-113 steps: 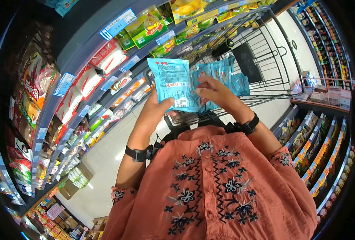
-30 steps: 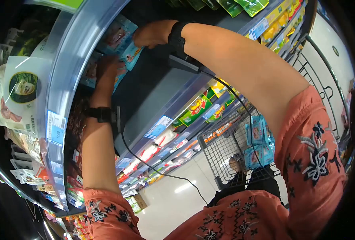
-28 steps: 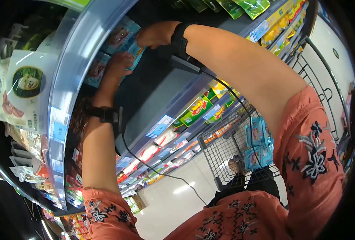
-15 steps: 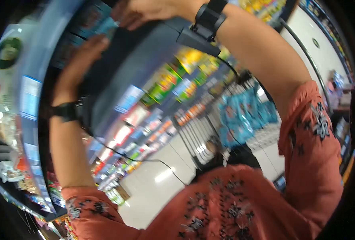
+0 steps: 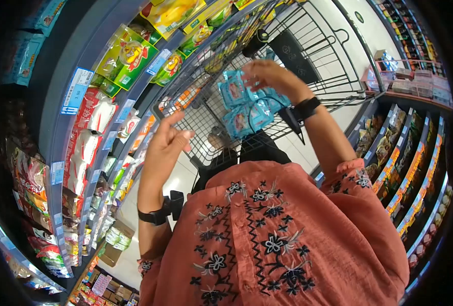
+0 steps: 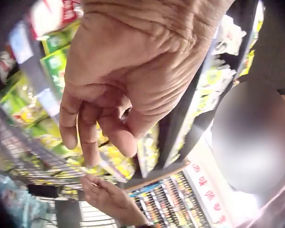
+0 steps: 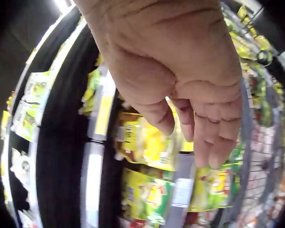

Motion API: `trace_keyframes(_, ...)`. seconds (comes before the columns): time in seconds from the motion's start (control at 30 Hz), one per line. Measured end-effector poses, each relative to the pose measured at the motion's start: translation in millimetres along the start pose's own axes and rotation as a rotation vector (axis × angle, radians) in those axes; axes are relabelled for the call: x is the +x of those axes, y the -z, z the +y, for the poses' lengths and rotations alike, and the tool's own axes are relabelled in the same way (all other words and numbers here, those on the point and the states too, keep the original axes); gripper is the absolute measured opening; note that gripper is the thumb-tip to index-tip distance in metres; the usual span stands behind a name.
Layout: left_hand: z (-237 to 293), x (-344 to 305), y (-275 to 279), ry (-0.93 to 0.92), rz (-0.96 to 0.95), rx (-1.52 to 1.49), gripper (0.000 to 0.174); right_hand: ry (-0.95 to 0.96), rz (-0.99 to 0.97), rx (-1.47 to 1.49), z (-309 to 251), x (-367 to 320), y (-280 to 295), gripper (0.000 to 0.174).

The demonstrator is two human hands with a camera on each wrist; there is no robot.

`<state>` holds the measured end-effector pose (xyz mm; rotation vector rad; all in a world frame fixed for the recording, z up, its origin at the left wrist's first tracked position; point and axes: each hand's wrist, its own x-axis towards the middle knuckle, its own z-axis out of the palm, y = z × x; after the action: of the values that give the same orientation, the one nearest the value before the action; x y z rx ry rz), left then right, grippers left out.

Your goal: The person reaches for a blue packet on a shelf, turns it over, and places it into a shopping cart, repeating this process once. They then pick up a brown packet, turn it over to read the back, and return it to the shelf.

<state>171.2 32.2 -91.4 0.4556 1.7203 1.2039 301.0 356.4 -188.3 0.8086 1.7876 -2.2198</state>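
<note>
**Right hand nearest the packets**

Blue snack packets (image 5: 240,109) stand in the shopping cart (image 5: 201,122), just beneath the right hand (image 5: 270,76), whose loose fingers hold nothing. The left hand (image 5: 167,140), loosely curled and empty, hangs near-left by the cart's rim.

The cart (image 5: 202,121) is showing dark metal wire; the blue packets (image 5: 236,121) and green packets (image 5: 127,53) are gleaming as glossy plastic; the blouse (image 5: 287,224) is looking like matt cloth.
</note>
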Motion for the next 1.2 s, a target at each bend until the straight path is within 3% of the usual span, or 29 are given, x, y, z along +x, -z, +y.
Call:
trace_keyframes(0.07, -22.9, 5.8, -3.3, 0.040, 0.014, -0.015, 0.044, -0.154, 0.112, 0.133, 60.4, 15.7, 7.1, 0.040)
trace_keyframes(0.17, -31.9, 4.8, 0.5, 0.072, 0.034, 0.003, 0.041, -0.264, 0.226, 0.176, 102.8, 28.9, -0.9, 0.042)
trace_keyframes(0.27, -24.0, 3.8, 9.9, 0.071, 0.089, -0.007, 0.039, -0.292, 0.190, 0.148, 138.4, 53.6, -0.4, 0.044)
trace_keyframes(0.37, -9.0, 7.7, 16.3, 0.085, 0.171, -0.032, 0.037, -0.367, 0.123, -0.180, 200.6, 99.6, 12.2, 0.033)
trace_keyframes(0.43, -11.7, 10.2, 19.4, 0.074, 0.203, -0.019, 0.037, -0.447, 0.170, -0.223, 211.9, 111.2, 9.4, 0.029)
trace_keyframes(0.5, -8.6, 11.2, 18.3, 0.079, 0.220, 0.005, 0.037, -0.564, 0.324, -0.086, 208.3, 113.7, -0.4, 0.028)
trace_keyframes(0.6, -11.6, 10.2, 12.5, 0.105, 0.205, -0.019, 0.038, -0.585, 0.314, -0.161, 205.7, 115.3, -3.4, 0.030)
trace_keyframes(0.77, -22.7, 5.1, 3.5, 0.168, 0.207, -0.029, 0.040, -0.504, 0.271, -0.541, 215.7, 123.1, -4.0, 0.027)
trace_keyframes(0.9, -38.1, 7.2, 1.0, 0.206, 0.193, -0.041, 0.040, -0.493, 0.235, -0.539, 201.6, 127.1, -19.2, 0.025)
trace_keyframes(1.0, -53.5, 13.3, 2.9, 0.212, 0.164, -0.019, 0.040, -0.236, 0.183, -0.700, 182.9, 128.9, -33.0, 0.022)
trace_keyframes(1.1, -58.5, 20.7, 4.1, 0.165, 0.137, 0.010, 0.042, -0.148, 0.127, -0.509, 144.4, 109.1, -39.8, 0.023)
trace_keyframes(1.13, -58.1, 23.3, 5.0, 0.143, 0.128, 0.024, 0.042, -0.198, 0.032, -0.240, 128.4, 95.2, -37.9, 0.027)
trace_keyframes(1.2, -57.2, 26.7, 5.1, 0.105, 0.117, 0.023, 0.043, -0.085, -0.074, -0.128, 84.2, 60.2, -41.9, 0.025)
